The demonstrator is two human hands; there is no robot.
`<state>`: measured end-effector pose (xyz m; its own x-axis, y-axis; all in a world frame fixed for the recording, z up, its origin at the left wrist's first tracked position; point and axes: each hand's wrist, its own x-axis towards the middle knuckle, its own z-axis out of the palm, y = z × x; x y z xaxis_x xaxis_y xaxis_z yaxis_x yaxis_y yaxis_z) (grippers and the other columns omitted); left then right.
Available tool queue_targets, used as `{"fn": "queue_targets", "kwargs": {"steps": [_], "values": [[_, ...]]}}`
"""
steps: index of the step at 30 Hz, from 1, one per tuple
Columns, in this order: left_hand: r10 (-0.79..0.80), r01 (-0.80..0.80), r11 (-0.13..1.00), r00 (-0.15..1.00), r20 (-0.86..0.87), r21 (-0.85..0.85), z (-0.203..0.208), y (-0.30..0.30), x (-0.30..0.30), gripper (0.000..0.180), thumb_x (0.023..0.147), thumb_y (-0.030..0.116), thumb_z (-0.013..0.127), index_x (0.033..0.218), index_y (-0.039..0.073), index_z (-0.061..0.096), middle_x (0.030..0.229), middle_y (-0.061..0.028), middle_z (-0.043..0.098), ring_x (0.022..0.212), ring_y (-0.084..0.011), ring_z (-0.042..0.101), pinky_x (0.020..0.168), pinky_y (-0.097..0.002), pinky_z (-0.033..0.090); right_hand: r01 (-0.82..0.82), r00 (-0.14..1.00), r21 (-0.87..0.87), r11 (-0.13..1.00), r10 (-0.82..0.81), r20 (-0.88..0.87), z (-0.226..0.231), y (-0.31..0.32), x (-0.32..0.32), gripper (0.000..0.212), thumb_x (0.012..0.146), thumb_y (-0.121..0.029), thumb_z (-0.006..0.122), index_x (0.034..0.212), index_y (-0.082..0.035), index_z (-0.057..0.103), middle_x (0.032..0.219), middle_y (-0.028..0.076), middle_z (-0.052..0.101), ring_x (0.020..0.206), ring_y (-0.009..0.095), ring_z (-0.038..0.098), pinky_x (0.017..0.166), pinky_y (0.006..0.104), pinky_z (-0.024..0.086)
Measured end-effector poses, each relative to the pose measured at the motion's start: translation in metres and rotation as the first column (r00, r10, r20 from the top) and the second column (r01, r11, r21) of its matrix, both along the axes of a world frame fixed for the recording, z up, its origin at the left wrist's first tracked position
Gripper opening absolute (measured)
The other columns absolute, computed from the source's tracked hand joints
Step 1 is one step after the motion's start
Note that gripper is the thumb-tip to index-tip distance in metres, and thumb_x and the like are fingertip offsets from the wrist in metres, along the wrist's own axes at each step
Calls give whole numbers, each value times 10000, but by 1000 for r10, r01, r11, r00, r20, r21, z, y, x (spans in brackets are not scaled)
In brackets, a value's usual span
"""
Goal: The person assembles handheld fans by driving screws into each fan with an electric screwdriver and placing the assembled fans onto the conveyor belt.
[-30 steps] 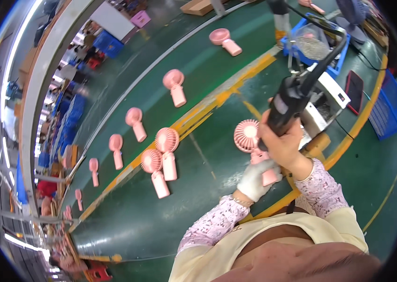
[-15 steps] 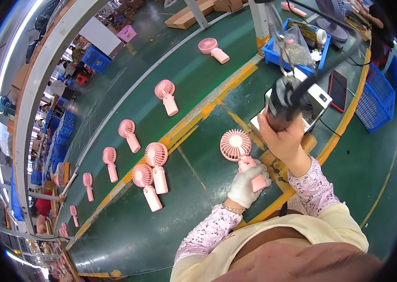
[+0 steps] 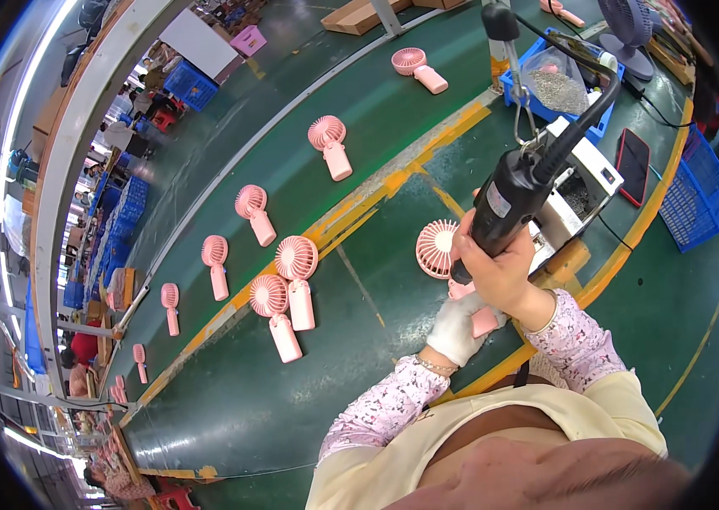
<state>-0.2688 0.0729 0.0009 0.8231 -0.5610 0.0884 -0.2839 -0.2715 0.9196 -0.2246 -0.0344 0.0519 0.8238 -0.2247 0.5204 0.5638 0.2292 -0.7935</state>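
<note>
My left hand (image 3: 454, 330), in a white glove, is closed around the handle of a pink handheld fan (image 3: 437, 246) lying on the green bench. My bare right hand (image 3: 502, 274) grips a black electric screwdriver (image 3: 512, 197), which hangs from a metal hook and has a thick black cable. Its lower end is over the fan's handle, just below the round head. My right hand partly covers that handle, so I cannot tell whether the tip touches it. To the left, two more pink fans (image 3: 297, 258) lie side by side on the bench.
Several pink fans (image 3: 327, 134) lie in a row along the green belt beyond the yellow-taped edge. A white box-shaped device (image 3: 604, 170) stands right of the screwdriver, beside a red-edged phone (image 3: 634, 161). Behind is a blue bin (image 3: 512, 89) with small metal parts; a blue basket (image 3: 699, 204) stands far right.
My right hand has brought the screwdriver from over the white device down and left to the held fan. My left hand still grips the fan. The whole view has shifted slightly.
</note>
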Motion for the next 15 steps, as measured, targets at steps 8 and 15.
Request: {"fn": "queue_targets", "kwargs": {"steps": [8, 15], "values": [[12, -21, 990, 998, 64, 139, -11, 8, -5, 314, 691, 129, 705, 982, 41, 625, 927, -159, 637, 902, -351, 593, 790, -388, 467, 65, 987, -65, 996, -74, -144, -21, 17, 1, 375, 741, -85, 712, 1037, -1, 499, 782, 40, 621, 689, 93, 585, 654, 260, 487], [-7, -8, 993, 992, 124, 120, -15, 7, -5, 300, 679, 112, 701, 963, 49, 628, 913, -157, 636, 900, -364, 581, 791, -391, 463, -163, 972, -100, 981, 143, -185, -26, 5, -3, 422, 728, -46, 705, 1087, -2, 488, 831, 30, 593, 717, 87, 561, 669, 254, 479]]}}
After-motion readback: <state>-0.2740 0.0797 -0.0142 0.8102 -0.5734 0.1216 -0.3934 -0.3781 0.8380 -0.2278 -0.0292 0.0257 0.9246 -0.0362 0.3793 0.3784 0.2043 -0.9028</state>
